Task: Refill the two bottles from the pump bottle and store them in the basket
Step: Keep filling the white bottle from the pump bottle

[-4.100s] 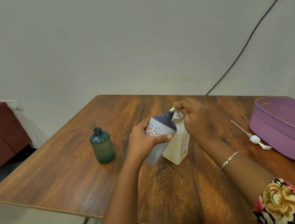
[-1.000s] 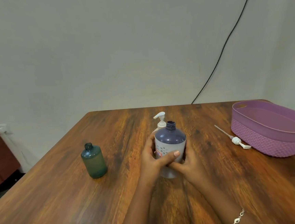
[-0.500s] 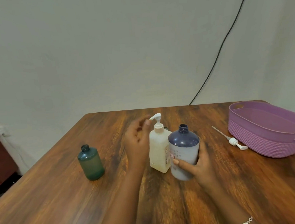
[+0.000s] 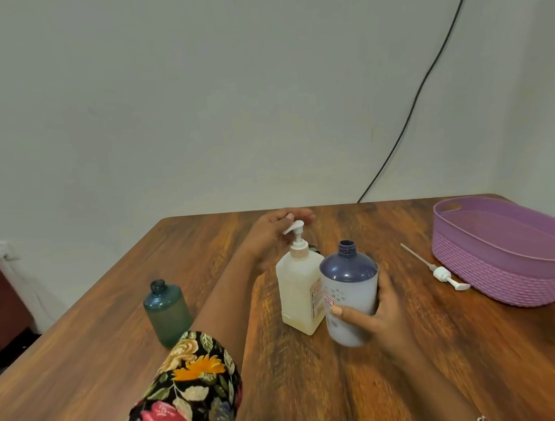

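The right hand (image 4: 380,307) grips the navy-topped bottle (image 4: 350,291) around its pale lower body, thumb across the front and fingers curled behind. The bottle is upright with its threaded neck uncapped, and whether its base rests on the wooden table (image 4: 432,348) cannot be told. Just to its left, touching or nearly so, the pump bottle (image 4: 299,292) stands on the table, holding a pale yellowish liquid, its white pump head raised. The left hand (image 4: 270,236) reaches past the far side of that pump head, fingers fairly straight and holding nothing that shows; whether it touches the pump is unclear. Its arm carries a floral sleeve (image 4: 191,385). Well to the left, the small green bottle (image 4: 167,312) stands upright and uncapped. Right of the bottles, a loose white pump with dip tube (image 4: 442,273) lies on the table just beside the purple basket (image 4: 510,277), which sits at the table's right edge.
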`<state>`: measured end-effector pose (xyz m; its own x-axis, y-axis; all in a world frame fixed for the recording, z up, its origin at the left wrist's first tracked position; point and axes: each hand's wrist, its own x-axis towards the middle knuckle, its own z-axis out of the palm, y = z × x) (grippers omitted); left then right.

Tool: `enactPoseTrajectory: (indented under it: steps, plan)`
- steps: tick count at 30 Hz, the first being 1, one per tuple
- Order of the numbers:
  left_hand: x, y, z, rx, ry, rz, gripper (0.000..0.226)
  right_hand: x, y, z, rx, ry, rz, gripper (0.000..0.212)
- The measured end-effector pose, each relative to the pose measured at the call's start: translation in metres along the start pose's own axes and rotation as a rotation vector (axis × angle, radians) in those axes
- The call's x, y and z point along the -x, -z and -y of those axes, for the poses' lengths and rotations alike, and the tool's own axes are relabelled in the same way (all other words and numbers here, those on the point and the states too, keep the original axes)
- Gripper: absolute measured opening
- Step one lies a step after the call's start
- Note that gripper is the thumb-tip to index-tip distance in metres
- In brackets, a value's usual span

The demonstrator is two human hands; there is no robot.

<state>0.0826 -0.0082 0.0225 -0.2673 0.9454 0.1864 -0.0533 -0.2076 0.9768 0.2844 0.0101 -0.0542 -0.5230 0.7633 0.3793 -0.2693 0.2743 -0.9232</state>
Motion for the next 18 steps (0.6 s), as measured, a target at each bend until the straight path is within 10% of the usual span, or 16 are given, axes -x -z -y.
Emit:
enactPoseTrajectory:
  steps: [18]
  plan:
    - [0.009,-0.005,0.023,0.319,-0.048,-0.069,0.020,-0.002,-0.002,-0.009,0.052,-0.041,0.024,0.080]
